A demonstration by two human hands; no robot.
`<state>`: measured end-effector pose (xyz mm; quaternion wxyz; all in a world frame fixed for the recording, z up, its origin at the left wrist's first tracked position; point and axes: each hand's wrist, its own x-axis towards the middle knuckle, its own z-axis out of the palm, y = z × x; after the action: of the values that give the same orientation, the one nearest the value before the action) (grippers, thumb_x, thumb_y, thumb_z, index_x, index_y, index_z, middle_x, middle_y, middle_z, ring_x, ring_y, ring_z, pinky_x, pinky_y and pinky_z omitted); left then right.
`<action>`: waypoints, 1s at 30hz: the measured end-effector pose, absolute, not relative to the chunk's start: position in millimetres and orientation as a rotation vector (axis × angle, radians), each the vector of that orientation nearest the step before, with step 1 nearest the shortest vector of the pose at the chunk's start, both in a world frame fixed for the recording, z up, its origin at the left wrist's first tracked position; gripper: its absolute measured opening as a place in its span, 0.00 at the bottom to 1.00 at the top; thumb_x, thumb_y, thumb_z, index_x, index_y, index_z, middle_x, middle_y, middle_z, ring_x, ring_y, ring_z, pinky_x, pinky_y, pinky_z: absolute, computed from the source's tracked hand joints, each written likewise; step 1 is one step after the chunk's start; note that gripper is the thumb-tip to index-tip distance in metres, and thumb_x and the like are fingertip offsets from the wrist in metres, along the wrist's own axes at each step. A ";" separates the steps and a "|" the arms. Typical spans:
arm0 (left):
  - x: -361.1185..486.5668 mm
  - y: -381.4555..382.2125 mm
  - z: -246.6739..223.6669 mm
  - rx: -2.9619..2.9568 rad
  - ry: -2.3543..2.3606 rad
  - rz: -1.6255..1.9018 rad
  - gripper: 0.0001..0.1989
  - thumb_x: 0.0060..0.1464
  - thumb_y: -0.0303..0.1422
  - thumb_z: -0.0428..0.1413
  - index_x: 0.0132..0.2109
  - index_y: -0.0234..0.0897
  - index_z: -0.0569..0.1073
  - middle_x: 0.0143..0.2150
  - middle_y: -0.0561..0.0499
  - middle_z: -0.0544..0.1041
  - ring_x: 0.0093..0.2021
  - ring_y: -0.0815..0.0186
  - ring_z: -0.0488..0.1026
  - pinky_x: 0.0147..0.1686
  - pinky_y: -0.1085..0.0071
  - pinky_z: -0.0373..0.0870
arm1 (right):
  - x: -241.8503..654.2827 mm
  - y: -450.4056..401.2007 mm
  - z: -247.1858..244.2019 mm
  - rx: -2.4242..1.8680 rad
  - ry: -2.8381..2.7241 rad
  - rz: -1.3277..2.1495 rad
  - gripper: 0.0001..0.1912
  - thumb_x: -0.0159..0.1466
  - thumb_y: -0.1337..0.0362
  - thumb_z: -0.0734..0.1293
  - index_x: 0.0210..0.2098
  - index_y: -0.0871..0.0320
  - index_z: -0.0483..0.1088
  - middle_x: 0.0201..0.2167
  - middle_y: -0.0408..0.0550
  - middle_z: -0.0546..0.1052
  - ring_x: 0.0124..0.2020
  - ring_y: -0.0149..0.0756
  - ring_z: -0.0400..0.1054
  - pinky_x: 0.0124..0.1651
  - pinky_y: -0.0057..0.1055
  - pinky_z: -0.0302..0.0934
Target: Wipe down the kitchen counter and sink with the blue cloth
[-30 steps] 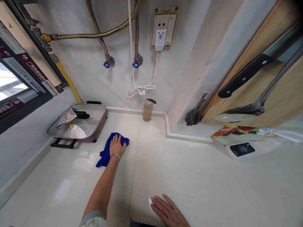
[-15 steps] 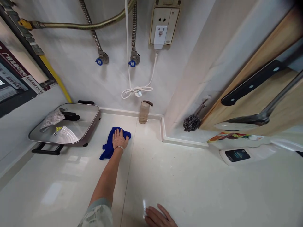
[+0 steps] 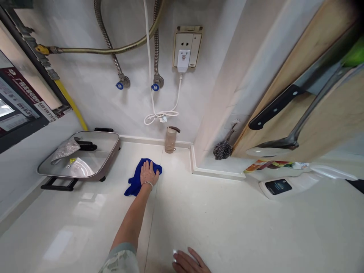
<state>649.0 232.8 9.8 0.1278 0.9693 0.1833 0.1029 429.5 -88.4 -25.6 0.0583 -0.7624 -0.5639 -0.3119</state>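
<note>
My left hand (image 3: pixel 149 174) lies flat on a crumpled blue cloth (image 3: pixel 135 182), pressing it against the pale glossy countertop (image 3: pixel 216 220). Its fingers point away from me, stretched over the fabric, and the thumb is at the cloth's right side. Part of the cloth is hidden under the palm. At the bottom edge, my right hand (image 3: pixel 191 262) shows only in part, open, fingers extended and thumb apart, near the counter surface with nothing visible in it. Just beyond the cloth, a brownish transparent bottle or jar (image 3: pixel 170 140) with a dark handle stands by the wall.
On the left sits a rectangular electric pan (image 3: pixel 109 157) with its glass lid and a crumpled cloth (image 3: pixel 66 148). A plugged-in cord (image 3: pixel 162 114) hangs on the wall. At right are a steel scourer (image 3: pixel 223 150), a knife (image 3: pixel 274 108), a wooden board (image 3: pixel 321 125) and a white bottle (image 3: pixel 301 185).
My left hand and the blue cloth have shifted slightly right on the counter. The camera view has tilted a little, and the right hand stays near the bottom edge.
</note>
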 end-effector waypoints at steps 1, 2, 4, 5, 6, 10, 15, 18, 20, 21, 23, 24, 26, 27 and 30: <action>647.2 228.0 9.9 2.822 0.513 0.291 0.33 0.60 0.41 0.46 0.67 0.26 0.57 0.72 0.32 0.55 0.73 0.49 0.49 0.71 0.51 0.48 | 429.8 -89.3 -26.3 -2.303 -1.723 -0.937 0.18 0.70 0.53 0.59 0.55 0.46 0.70 0.65 0.34 0.66 0.72 0.38 0.46 0.77 0.49 0.30; 645.1 222.9 10.1 2.825 0.489 0.282 0.34 0.60 0.41 0.46 0.68 0.26 0.57 0.72 0.32 0.55 0.73 0.49 0.49 0.71 0.51 0.48 | 430.0 -90.6 -27.0 -2.304 -1.740 -0.920 0.18 0.70 0.54 0.60 0.57 0.47 0.69 0.65 0.35 0.66 0.72 0.37 0.46 0.77 0.48 0.31; 639.8 211.5 10.5 2.830 0.433 0.263 0.34 0.60 0.41 0.46 0.68 0.26 0.56 0.72 0.32 0.54 0.73 0.49 0.49 0.71 0.50 0.48 | 430.2 -93.4 -27.7 -2.305 -1.781 -0.884 0.20 0.70 0.55 0.61 0.60 0.49 0.66 0.66 0.37 0.64 0.71 0.36 0.48 0.77 0.45 0.36; 636.6 205.4 10.8 2.832 0.400 0.254 0.34 0.60 0.41 0.46 0.68 0.26 0.56 0.72 0.32 0.53 0.73 0.49 0.48 0.71 0.51 0.48 | 430.2 -94.7 -27.5 -2.312 -1.794 -0.869 0.21 0.70 0.56 0.61 0.61 0.50 0.65 0.67 0.38 0.63 0.70 0.35 0.49 0.77 0.43 0.38; 633.0 199.1 11.0 2.834 0.363 0.245 0.34 0.60 0.40 0.46 0.68 0.26 0.56 0.72 0.33 0.53 0.73 0.49 0.48 0.71 0.51 0.48 | 430.2 -95.7 -26.8 -2.316 -1.802 -0.866 0.21 0.70 0.57 0.61 0.61 0.51 0.64 0.67 0.39 0.62 0.70 0.35 0.50 0.76 0.43 0.39; 616.0 170.2 11.0 2.827 0.195 0.202 0.33 0.59 0.40 0.47 0.68 0.28 0.56 0.73 0.35 0.52 0.73 0.51 0.46 0.72 0.52 0.47 | 431.0 -95.3 -20.4 -2.310 -1.801 -0.921 0.20 0.71 0.59 0.59 0.61 0.51 0.64 0.68 0.39 0.62 0.70 0.35 0.50 0.77 0.45 0.35; 593.0 129.6 9.9 2.795 0.005 0.130 0.34 0.58 0.40 0.49 0.68 0.29 0.56 0.73 0.35 0.53 0.73 0.51 0.46 0.72 0.51 0.47 | 431.4 -91.7 -20.4 -2.269 -1.738 -1.041 0.18 0.72 0.60 0.57 0.59 0.49 0.67 0.66 0.38 0.65 0.69 0.34 0.53 0.76 0.47 0.33; 579.4 109.3 10.7 2.772 -0.098 0.091 0.35 0.57 0.39 0.49 0.69 0.30 0.55 0.73 0.36 0.51 0.74 0.52 0.45 0.72 0.49 0.48 | 430.1 -91.9 -27.7 -2.272 -1.738 -1.039 0.18 0.71 0.61 0.58 0.59 0.50 0.67 0.65 0.38 0.66 0.67 0.33 0.56 0.76 0.44 0.39; 570.4 99.7 12.6 2.756 -0.157 0.062 0.35 0.57 0.40 0.50 0.69 0.31 0.55 0.74 0.36 0.50 0.74 0.52 0.45 0.72 0.48 0.49 | 428.9 -92.5 -32.0 -2.287 -1.755 -0.992 0.18 0.71 0.62 0.59 0.59 0.49 0.66 0.65 0.39 0.66 0.66 0.32 0.57 0.74 0.41 0.45; 565.7 96.1 14.0 2.749 -0.183 0.047 0.35 0.57 0.40 0.50 0.69 0.31 0.55 0.74 0.36 0.50 0.74 0.52 0.45 0.72 0.48 0.49 | 428.3 -92.7 -33.2 -2.294 -1.759 -0.965 0.19 0.70 0.62 0.60 0.60 0.49 0.65 0.65 0.39 0.66 0.66 0.31 0.58 0.73 0.40 0.48; 555.9 91.3 17.3 2.738 -0.227 0.022 0.35 0.56 0.39 0.51 0.68 0.32 0.56 0.74 0.37 0.51 0.74 0.52 0.45 0.72 0.49 0.49 | 427.3 -93.2 -33.2 -2.305 -1.741 -0.937 0.19 0.70 0.62 0.60 0.60 0.49 0.65 0.65 0.39 0.66 0.66 0.31 0.58 0.72 0.39 0.51; 550.6 89.9 18.9 2.733 -0.249 0.011 0.35 0.56 0.39 0.51 0.68 0.33 0.56 0.74 0.37 0.51 0.74 0.52 0.46 0.72 0.49 0.49 | 427.0 -93.6 -32.3 -2.306 -1.728 -0.941 0.19 0.70 0.62 0.60 0.60 0.49 0.65 0.65 0.39 0.66 0.66 0.30 0.58 0.72 0.39 0.51; 539.0 88.9 21.3 2.724 -0.296 -0.014 0.35 0.55 0.38 0.52 0.68 0.33 0.56 0.73 0.38 0.51 0.74 0.53 0.46 0.72 0.50 0.49 | 426.5 -94.8 -29.9 -2.320 -1.729 -0.949 0.19 0.70 0.62 0.60 0.60 0.49 0.64 0.66 0.38 0.65 0.66 0.30 0.57 0.72 0.38 0.51; 532.7 89.1 21.8 2.719 -0.325 -0.026 0.36 0.54 0.37 0.53 0.68 0.34 0.57 0.73 0.38 0.51 0.74 0.53 0.46 0.72 0.50 0.49 | 426.3 -95.5 -29.1 -2.325 -1.738 -0.953 0.20 0.70 0.63 0.60 0.61 0.49 0.64 0.66 0.38 0.64 0.66 0.30 0.57 0.72 0.38 0.52; 510.9 91.8 20.5 2.702 -0.419 -0.034 0.37 0.53 0.35 0.54 0.69 0.36 0.56 0.74 0.39 0.51 0.73 0.53 0.46 0.71 0.48 0.51 | 425.5 -96.8 -31.3 -2.347 -1.763 -0.921 0.21 0.70 0.65 0.60 0.62 0.50 0.63 0.67 0.39 0.63 0.66 0.31 0.57 0.71 0.38 0.54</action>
<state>510.9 91.8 20.5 0.2024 0.9677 -0.1500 -0.0122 425.5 -96.8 -31.3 0.0328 -0.7625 -0.5727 -0.2993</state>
